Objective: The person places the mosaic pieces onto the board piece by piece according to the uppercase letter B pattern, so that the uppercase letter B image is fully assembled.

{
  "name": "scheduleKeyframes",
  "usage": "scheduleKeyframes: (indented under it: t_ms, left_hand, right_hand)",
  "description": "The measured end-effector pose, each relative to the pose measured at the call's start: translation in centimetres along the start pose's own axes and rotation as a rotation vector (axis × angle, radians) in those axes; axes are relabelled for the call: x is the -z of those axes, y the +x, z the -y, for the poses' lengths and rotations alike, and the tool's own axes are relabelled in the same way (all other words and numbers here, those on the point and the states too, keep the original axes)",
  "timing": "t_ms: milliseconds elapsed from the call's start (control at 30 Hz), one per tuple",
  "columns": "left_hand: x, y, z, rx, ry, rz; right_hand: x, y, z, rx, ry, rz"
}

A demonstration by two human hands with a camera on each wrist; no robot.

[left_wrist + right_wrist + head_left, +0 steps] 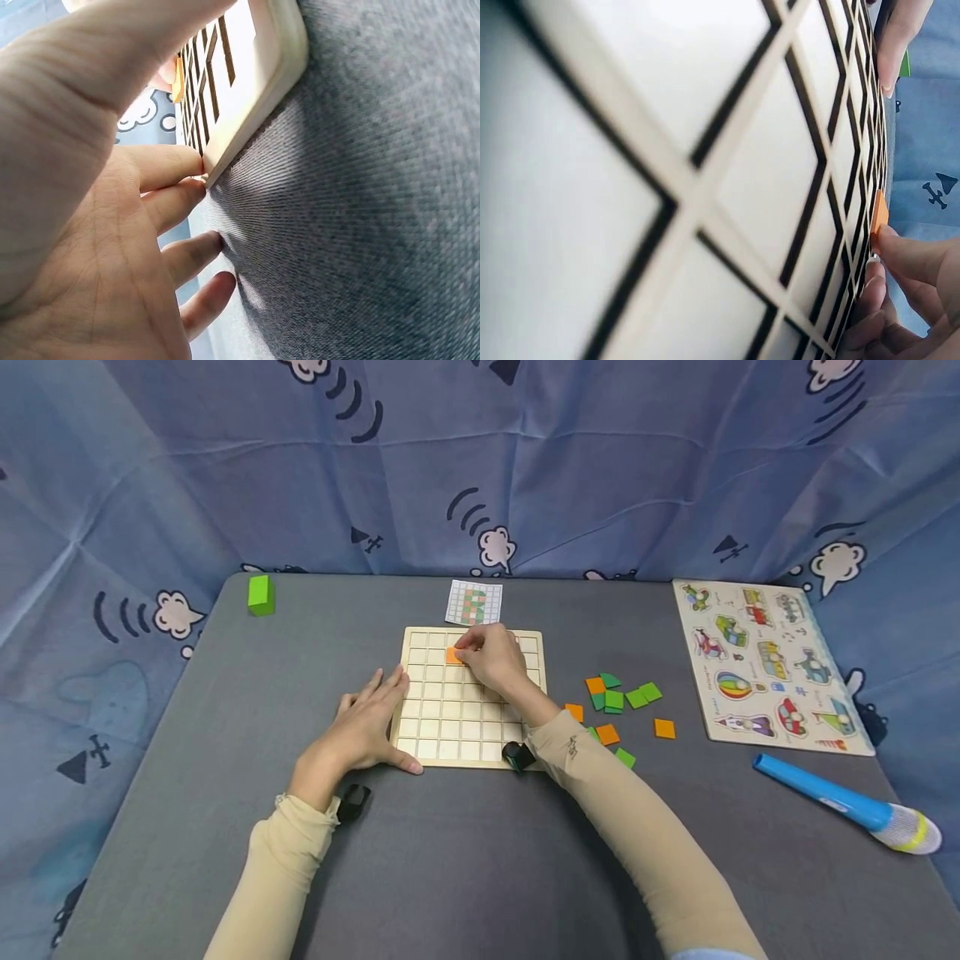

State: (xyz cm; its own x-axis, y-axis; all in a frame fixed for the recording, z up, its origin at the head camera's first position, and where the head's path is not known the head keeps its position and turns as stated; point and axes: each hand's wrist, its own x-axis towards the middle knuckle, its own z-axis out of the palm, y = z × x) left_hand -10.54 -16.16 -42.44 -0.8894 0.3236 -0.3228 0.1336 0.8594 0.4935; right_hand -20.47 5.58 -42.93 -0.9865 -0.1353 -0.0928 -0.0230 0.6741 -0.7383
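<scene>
A pale wooden grid board [427, 731] lies flat on the grey table, and an orange square tile [453, 656] is at its upper left cells. My right hand [492, 657] pinches that tile between thumb and fingers; in the right wrist view the tile [879, 214] stands tilted against the grid. Whether it sits in a cell I cannot tell. My left hand [360, 724] rests at the board's left edge with fingers spread, the thumb by the near corner. In the left wrist view fingertips [196, 161] touch the board's rim.
A pattern card [473, 602] lies behind the board. Loose orange and green tiles [613, 699] are scattered to its right. Further right are a picture puzzle board [776, 668] and a blue toy microphone [825, 793]. A green block [261, 595] stands at the back left.
</scene>
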Motion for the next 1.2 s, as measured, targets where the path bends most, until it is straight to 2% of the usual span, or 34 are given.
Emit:
scheduleKeyframes:
  t_ms: [233,500,667,933,1200]
  left_hand:
    - [0.0,0.1,-0.1,0.002,0.002,0.002]
    - [0.0,0.1,-0.2,0.004,-0.004,0.006]
    - [-0.1,0.1,0.0,0.005,-0.005,0.003]
    - [-0.3,0.0,0.1,0.001,-0.009,-0.001]
    - [-0.2,0.0,0.0,-0.002,-0.001,-0.005]
  right_hand:
    - [0.8,0.0,-0.8,0.018,0.073,0.063]
    - [3.3,-1.2,-3.6,0.088,0.183,0.137]
    - [5.5,-2.6,-5.2,0.085,0.172,0.152]
    - [9.8,-4.6,-9.2,0.025,0.102,0.111]
    - [13.4,-6.9,-11.5,-0.039,0.049,0.16]
